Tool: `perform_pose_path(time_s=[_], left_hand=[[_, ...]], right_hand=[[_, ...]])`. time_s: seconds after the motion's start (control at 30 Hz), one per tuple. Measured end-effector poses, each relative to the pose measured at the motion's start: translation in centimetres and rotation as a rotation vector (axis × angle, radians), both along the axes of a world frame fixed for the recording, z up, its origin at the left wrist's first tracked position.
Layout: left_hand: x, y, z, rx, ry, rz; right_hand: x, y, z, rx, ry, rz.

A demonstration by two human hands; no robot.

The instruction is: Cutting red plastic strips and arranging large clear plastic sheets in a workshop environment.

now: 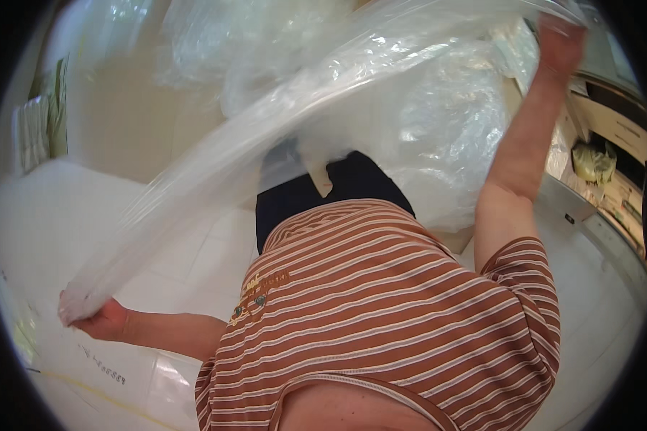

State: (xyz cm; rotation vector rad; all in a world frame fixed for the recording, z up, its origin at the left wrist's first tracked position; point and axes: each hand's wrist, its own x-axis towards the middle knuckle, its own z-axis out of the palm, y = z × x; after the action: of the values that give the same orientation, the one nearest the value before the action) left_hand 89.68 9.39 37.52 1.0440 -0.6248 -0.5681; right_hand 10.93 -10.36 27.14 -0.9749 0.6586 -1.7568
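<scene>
A long span of clear plastic film [280,108] stretches in front of my body, running from the lower left to the upper right. My left hand [101,316] is closed around its gathered end at the left. At the upper right, my raised right hand [562,47] grips the other end; motion blurs it slightly. Between the two hands the film is bunched into a taut, shiny band along one edge. Behind it lies more crumpled clear plastic [449,122], spread over a light surface in front of my legs.
Another heap of clear plastic [259,43] lies at the far side. White sheeting or board [57,208] extends at the left, with handwriting near its lower part. At the right stand a pale metal-edged surface [589,230] and shelving with a yellowish-green bag [594,162].
</scene>
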Motion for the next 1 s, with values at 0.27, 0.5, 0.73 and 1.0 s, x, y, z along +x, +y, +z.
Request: perform_pose_path(time_s=[0.27,0.5,0.73,1.0], left_hand=[[1.0,-0.1,-7.2,0.508,-0.222,-0.125],[0.6,-1.7,-5.3,0.452,-0.210,-0.103],[1.3,-3.7,-6.5,0.735,-0.357,-0.350],[-6.9,-2.5,-8.6,0.956,-0.510,-0.776]], right_hand=[[0.8,24.0,-8.8,0.707,-0.301,-0.796],[1.9,37.7,-20.1,0.710,-0.817,-0.621],[-8.2,46.4,-23.3,1.189,-0.270,-1.086],[-17.6,54.0,-9.6,1.079,0.030,-1.188]])
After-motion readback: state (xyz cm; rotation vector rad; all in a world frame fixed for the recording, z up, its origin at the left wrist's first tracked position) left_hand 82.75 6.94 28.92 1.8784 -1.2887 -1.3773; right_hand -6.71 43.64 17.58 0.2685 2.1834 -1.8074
